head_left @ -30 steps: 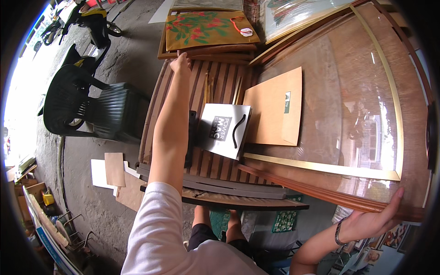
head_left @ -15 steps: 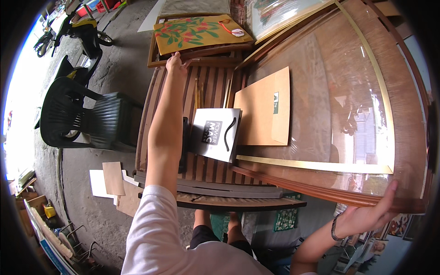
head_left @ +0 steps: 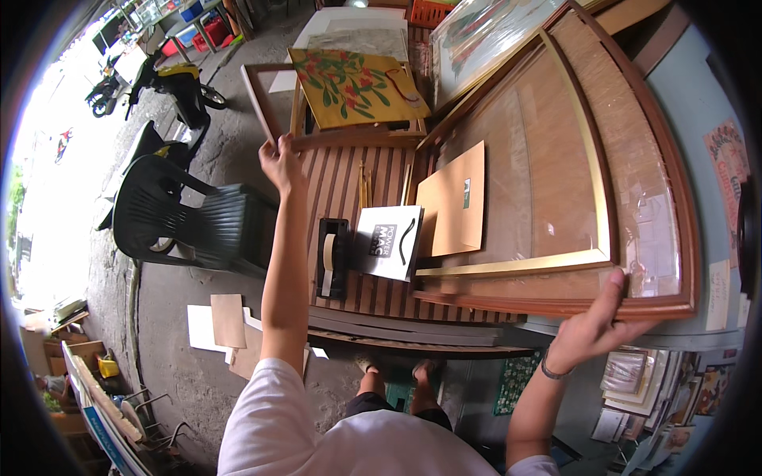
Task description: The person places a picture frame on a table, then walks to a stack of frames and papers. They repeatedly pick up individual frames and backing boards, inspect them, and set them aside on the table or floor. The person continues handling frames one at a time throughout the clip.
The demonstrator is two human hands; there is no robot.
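Observation:
My left hand is closed round the near-left corner of a thin wooden picture frame. That frame sits askew at the far end of the slatted table, partly under a gold paper bag painted with red flowers and green leaves. On the right, my right hand grips the near edge of a large brown wooden frame, thumb on top and fingers beneath. A gold-edged frame with a clear pane lies on it. A brown envelope rests on the left part of these frames.
On the slatted table stand a black tape dispenser and a white paper bag with a black handle. A dark green plastic chair is at the left. Cardboard pieces lie on the floor. Plastic-wrapped pictures lean at the back.
My left hand has drawn the thin frame's corner left and nearer, tilting the gold bag. The large frame and my right hand have shifted left in view. The tape dispenser now shows.

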